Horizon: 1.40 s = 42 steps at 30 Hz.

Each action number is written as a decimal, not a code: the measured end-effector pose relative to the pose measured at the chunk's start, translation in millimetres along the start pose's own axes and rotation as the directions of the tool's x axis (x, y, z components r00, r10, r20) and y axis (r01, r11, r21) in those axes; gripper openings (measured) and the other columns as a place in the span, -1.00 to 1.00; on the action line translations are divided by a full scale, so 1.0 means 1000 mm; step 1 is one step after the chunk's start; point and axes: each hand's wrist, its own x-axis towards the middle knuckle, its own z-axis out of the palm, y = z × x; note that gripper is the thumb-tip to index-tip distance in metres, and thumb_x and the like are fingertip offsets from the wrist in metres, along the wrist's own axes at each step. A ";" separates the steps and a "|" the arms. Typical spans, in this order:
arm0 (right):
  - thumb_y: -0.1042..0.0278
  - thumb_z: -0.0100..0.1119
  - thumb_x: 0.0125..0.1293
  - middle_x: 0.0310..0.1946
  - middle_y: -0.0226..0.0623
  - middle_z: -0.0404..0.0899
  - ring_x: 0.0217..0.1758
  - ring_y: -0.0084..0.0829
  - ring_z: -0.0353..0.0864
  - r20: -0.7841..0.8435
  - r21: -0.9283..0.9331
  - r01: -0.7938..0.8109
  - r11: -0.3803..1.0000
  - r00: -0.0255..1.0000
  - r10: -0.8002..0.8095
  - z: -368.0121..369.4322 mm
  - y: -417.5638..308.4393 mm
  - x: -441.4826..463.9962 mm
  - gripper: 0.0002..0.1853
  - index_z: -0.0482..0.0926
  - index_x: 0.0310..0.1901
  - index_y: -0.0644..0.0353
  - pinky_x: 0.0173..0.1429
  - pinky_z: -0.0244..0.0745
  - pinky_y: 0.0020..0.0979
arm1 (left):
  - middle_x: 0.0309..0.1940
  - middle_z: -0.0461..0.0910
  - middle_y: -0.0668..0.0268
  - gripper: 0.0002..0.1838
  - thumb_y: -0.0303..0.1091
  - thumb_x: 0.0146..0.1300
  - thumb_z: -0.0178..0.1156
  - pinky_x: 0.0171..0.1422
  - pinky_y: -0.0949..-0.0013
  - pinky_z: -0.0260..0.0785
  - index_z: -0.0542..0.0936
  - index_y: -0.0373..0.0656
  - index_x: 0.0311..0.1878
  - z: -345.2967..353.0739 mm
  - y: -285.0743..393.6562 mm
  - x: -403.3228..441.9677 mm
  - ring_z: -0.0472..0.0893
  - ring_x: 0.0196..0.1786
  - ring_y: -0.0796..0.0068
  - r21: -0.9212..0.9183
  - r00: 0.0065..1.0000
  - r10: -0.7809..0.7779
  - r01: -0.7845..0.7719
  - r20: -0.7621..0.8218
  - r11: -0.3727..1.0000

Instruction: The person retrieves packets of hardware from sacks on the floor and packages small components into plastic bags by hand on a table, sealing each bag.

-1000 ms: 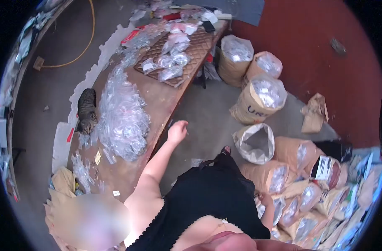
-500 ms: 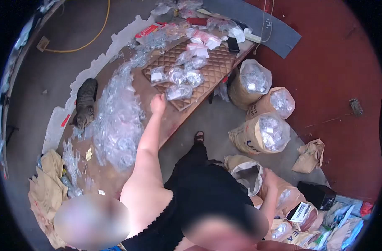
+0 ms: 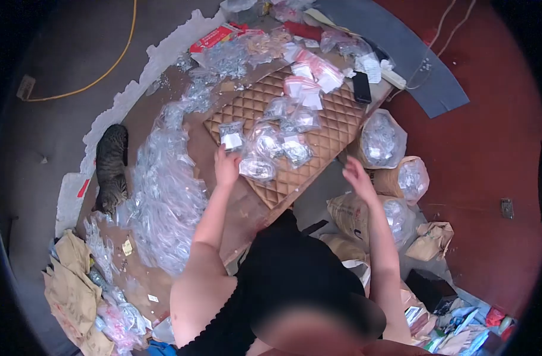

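Observation:
My left hand (image 3: 227, 165) is at the near edge of the brown quilted mat (image 3: 337, 127), fingertips at the bottom of a small clear plastic bag (image 3: 231, 136) with a white label. Its thumb is apart from the fingers, and I see no firm grip. Close by on the right lies another filled clear bag (image 3: 257, 169), with several more heaped behind it. My right hand (image 3: 358, 178) hangs in the air off the table's right edge, fingers stretched and holding nothing, near the filled paper sacks.
Loose clear plastic bags (image 3: 167, 190) form a long pile along the table's left. A cat (image 3: 112, 166) lies at the far-left edge. A black phone (image 3: 361, 87) rests on the mat's corner. Filled sacks (image 3: 382, 139) stand on the floor at right, near a black box (image 3: 430, 291).
My right hand has left the open paper sack and come up and forward beside the table. My left hand has reached the labelled bag. The view has shifted closer to the mat.

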 end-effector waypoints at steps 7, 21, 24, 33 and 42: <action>-0.08 0.29 0.25 0.29 0.08 0.35 0.19 -0.17 0.51 -0.256 0.116 -0.117 0.986 0.956 0.143 0.108 -0.034 0.222 -0.15 0.18 0.38 0.31 0.21 0.42 -0.23 | 0.03 0.50 0.01 -0.76 -0.48 0.09 0.26 0.09 0.08 0.42 0.58 -0.17 -0.13 0.025 -0.006 0.017 0.52 0.06 -0.04 -0.078 0.916 -0.165 0.207 0.366 0.975; 0.42 0.16 0.23 -0.35 -0.10 0.44 -0.29 0.00 0.49 0.397 -0.611 0.655 0.445 0.740 -0.544 0.094 -0.205 0.148 -0.91 0.52 -0.28 0.24 -0.19 0.43 -0.12 | -0.25 0.55 0.09 -0.86 -0.50 0.15 0.24 -0.09 0.09 0.46 0.62 -0.23 -0.20 -0.055 0.019 0.055 0.60 -0.16 -0.03 -0.393 0.900 0.037 0.152 0.434 0.907; 0.43 0.19 0.22 -0.33 -0.15 0.47 -0.25 -0.02 0.51 0.503 -0.573 0.643 0.508 0.765 -0.402 0.059 -0.229 0.105 -0.86 0.52 -0.20 0.20 -0.16 0.44 -0.16 | -0.29 0.54 0.08 -0.88 -0.46 0.17 0.25 -0.13 0.11 0.45 0.62 -0.25 -0.23 -0.092 0.029 0.075 0.59 -0.19 -0.01 -0.531 0.912 0.152 0.082 0.382 0.844; 0.57 0.12 0.17 -0.10 -0.12 0.60 -0.05 -0.06 0.59 0.390 -0.362 0.268 0.893 0.914 -0.116 0.105 -0.067 0.169 -0.37 0.33 0.31 -0.01 0.00 0.50 -0.16 | -0.16 0.62 0.17 -0.58 -0.54 -0.01 0.40 0.08 0.28 0.49 0.58 -0.25 -0.01 0.074 -0.020 0.102 0.62 -0.05 0.25 -0.611 0.835 -0.018 0.417 0.550 0.673; 0.46 0.29 0.01 0.24 -0.21 0.47 0.23 -0.14 0.50 0.265 -0.667 0.118 0.735 0.960 0.087 0.121 -0.050 0.205 -0.28 0.40 0.30 -0.08 0.17 0.46 -0.15 | -0.20 0.64 0.14 -0.54 -0.47 -0.06 0.48 -0.02 0.26 0.50 0.54 -0.35 -0.07 0.079 -0.025 0.113 0.65 -0.16 0.28 -0.570 0.633 0.012 0.688 0.774 0.449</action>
